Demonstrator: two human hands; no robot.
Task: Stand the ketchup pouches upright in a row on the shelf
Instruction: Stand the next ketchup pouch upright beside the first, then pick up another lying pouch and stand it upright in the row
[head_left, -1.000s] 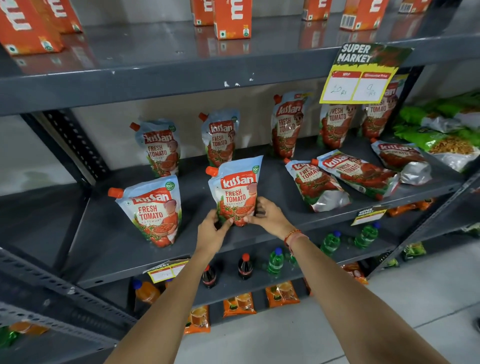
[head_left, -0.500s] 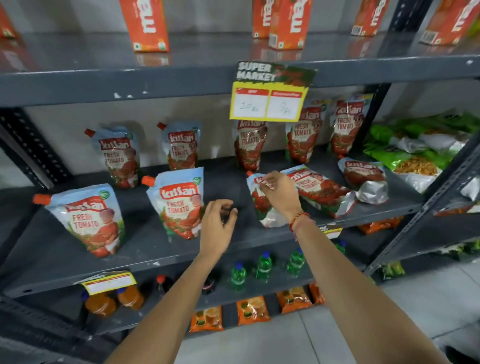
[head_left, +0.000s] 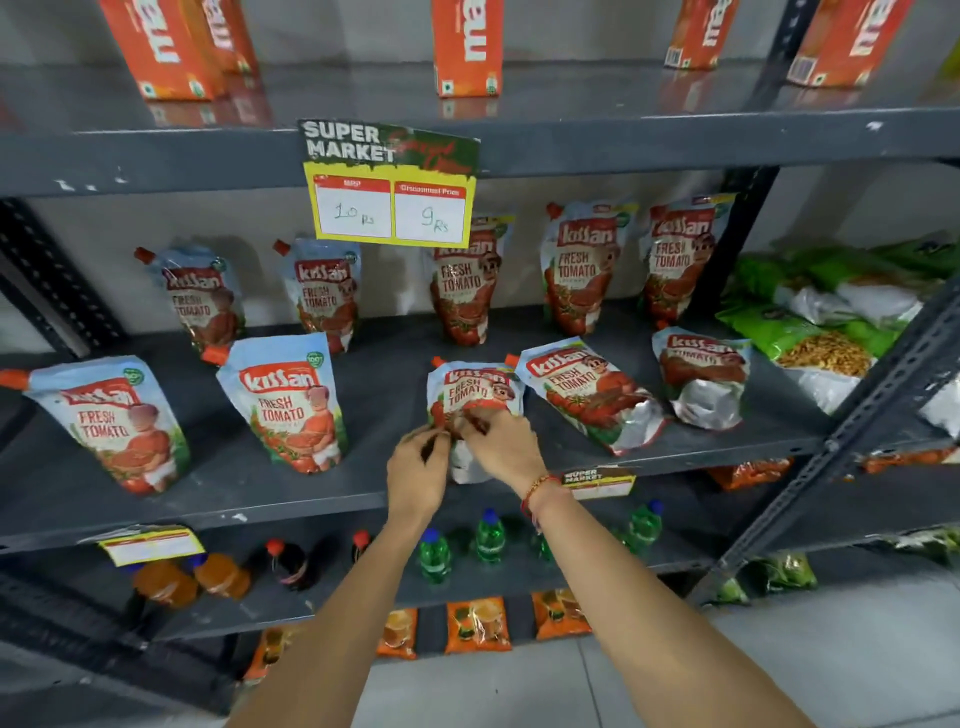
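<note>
While two front pouches already stand at the left of the shelf, the first pouch and the second pouch upright and well apart, the step in hand is the third pouch, which lies tilted back near the front edge with its orange cap up and to the left. The left hand has its fingers curled at the pouch's lower left corner, pinching the foil there as far as can be seen. The right hand, a thread band at its wrist, closes over the lower right of the same pouch, thumb and fingers gripping the base.

To do this well, the person would likely spread the gusset at the base with both hands so the bottom opens flat, then tip the top forward until the pouch sits on that base, in line with the two to its left and with a like gap. Letting go slowly, one hand at a time, would show whether it holds. A half-opened base may let it flop back or slide off the front edge.

Further right, a fourth pouch lies flat just beside it, and a fifth pouch slumps, folded over. Both are yet to be stood up. Behind, a back row already stands against the wall.
</note>
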